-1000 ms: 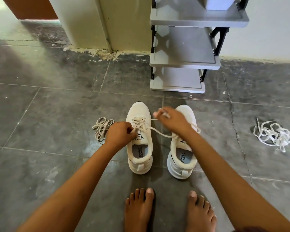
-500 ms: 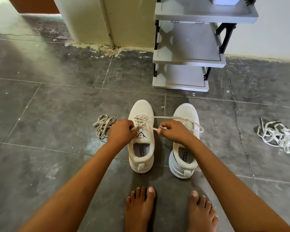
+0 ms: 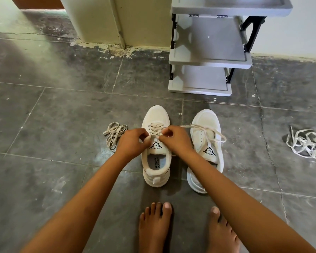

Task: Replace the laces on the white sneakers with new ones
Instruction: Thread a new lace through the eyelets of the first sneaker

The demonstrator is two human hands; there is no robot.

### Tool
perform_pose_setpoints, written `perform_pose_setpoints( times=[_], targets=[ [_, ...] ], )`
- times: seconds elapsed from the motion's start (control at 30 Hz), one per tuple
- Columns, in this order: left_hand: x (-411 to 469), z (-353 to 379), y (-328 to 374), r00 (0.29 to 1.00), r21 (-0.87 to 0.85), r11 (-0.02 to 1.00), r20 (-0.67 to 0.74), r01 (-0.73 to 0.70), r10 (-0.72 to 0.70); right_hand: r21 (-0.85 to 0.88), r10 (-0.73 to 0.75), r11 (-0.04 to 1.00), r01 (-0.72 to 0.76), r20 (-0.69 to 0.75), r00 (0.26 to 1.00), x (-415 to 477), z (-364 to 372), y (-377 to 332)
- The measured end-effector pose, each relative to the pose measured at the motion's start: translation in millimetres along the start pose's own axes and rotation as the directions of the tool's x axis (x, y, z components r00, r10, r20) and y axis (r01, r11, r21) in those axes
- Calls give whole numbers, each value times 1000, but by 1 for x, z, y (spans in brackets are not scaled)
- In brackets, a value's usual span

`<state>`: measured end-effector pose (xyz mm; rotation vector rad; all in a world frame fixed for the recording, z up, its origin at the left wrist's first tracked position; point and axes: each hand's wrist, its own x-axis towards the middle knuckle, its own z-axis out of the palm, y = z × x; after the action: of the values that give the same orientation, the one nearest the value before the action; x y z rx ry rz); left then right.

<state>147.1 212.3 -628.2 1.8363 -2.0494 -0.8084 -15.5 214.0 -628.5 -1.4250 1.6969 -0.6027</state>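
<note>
Lace (image 3: 182, 126) is pinched by left hand (image 3: 133, 141) and right hand (image 3: 175, 141), both clenched on it over the tongue of the left sneaker (image 3: 156, 115). Its loose end loops right across the right sneaker (image 3: 206, 117). A coiled lace (image 3: 115, 134) lies just left, a white tangle (image 3: 306, 145) well right, a grey rack (image 3: 208, 52) farther off.

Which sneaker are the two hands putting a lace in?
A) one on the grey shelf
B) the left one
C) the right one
B: the left hand and right hand both pinch the lace over the left sneaker; the right sneaker only has the lace's loose end draped across it.
</note>
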Motion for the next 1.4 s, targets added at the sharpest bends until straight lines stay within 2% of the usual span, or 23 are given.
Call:
perform_pose_setpoints(
  times=[0.07, 0.13, 0.27, 0.43, 0.53, 0.6, 0.67, 0.77, 0.83, 0.9, 1.07, 1.13, 1.23, 1.33, 1.4],
  targets=[
    [1, 1, -1, 1000, 3, 1000, 0, 9, -9, 209, 149, 965, -159, 60, 987, 2, 0, -1],
    [2, 2, 0, 1000, 15, 1000, -1, 16, -16, 328, 230, 906, -267, 148, 962, 6, -1, -5],
    [2, 3, -1, 1000, 12, 1000, 9, 16, -16, 348, 274, 872, -344, 236, 932, 15, 0, -12],
    [1, 3, -1, 1000, -34, 999, -11, 13, -14, 231, 182, 952, -203, 109, 977, 14, 10, -9],
    [1, 3, 0, 1000, -39, 999, -18, 9, -9, 51, 54, 997, -53, -8, 999, 9, 7, -4],
    [0, 4, 1, 1000, -38, 999, -16, 12, -12, -125, -47, 992, 36, -93, 995, 7, 7, -6],
    [0, 3, 1, 1000, -24, 1000, -15, 17, -17, -281, -124, 956, 87, -116, 985, 6, 9, -10],
    [0, 3, 2, 1000, 5, 1000, -9, 19, -19, -331, -124, 940, 81, -111, 986, 11, 10, -14],
    [0, 3, 3, 1000, 19, 1000, -9, 13, -13, -280, -86, 958, 63, -71, 994, 15, 8, -15],
    [0, 4, 3, 1000, 31, 999, -11, 8, -8, -126, -74, 989, 71, -19, 997, 16, 4, -13],
    [0, 8, 4, 1000, 26, 999, -21, 21, -20, 118, -106, 987, 110, -40, 994, 9, 3, -3],
    [1, 9, 5, 1000, 38, 999, -15, 24, -24, 236, -11, 972, 13, -11, 1000, 10, 2, -7],
    [1, 8, 6, 999, 66, 997, -11, 38, -38, 410, 149, 894, -182, 110, 983, 13, -6, -17],
    [1, 8, 4, 999, 83, 996, -9, 39, -38, 484, 158, 848, -214, 153, 975, 12, -13, -21],
    [1, 9, 7, 999, 97, 995, -7, 32, -32, 476, 176, 846, -239, 173, 969, 12, -17, -19]
  ],
)
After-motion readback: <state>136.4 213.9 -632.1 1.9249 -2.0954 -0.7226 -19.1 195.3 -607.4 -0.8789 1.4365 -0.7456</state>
